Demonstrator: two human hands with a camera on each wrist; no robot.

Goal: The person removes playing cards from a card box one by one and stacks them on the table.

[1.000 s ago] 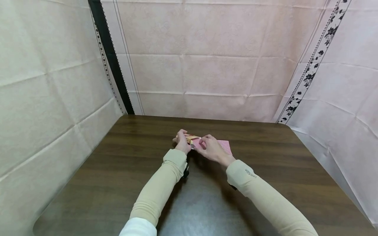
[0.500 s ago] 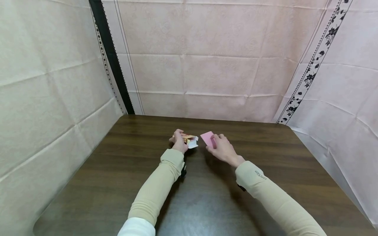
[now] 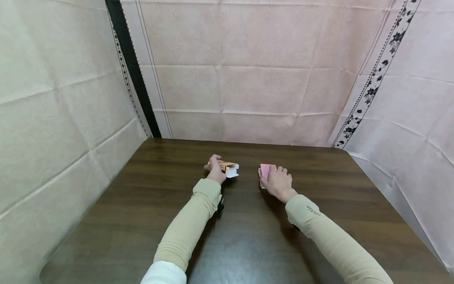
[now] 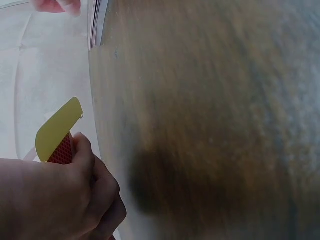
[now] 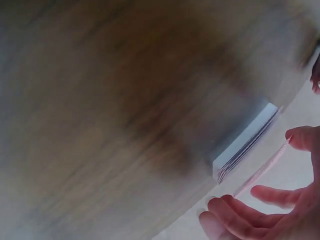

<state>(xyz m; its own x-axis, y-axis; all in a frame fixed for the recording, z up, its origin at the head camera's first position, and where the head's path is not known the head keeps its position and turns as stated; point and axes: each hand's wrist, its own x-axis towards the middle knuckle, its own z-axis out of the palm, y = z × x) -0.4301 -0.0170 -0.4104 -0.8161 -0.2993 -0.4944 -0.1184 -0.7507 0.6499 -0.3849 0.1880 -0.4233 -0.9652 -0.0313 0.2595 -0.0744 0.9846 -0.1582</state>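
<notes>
Pink cards point(image 3: 267, 170) have moved right, farther from the open-flapped box point(image 3: 228, 167).
In the head view, your right hand point(image 3: 279, 183), right of centre, pinches a thin pink piece point(image 5: 262, 172) above a card stack point(image 5: 245, 145) on the bench point(image 3: 142, 221); your left fingers grip the box near centre, leaving cards and box separate.

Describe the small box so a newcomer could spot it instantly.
On the dark wooden table, look toward the back, near the middle. There the left hand grips the small box. Its striped top and open, white-flapped end set it apart from the pink cards at the right hand.
</notes>
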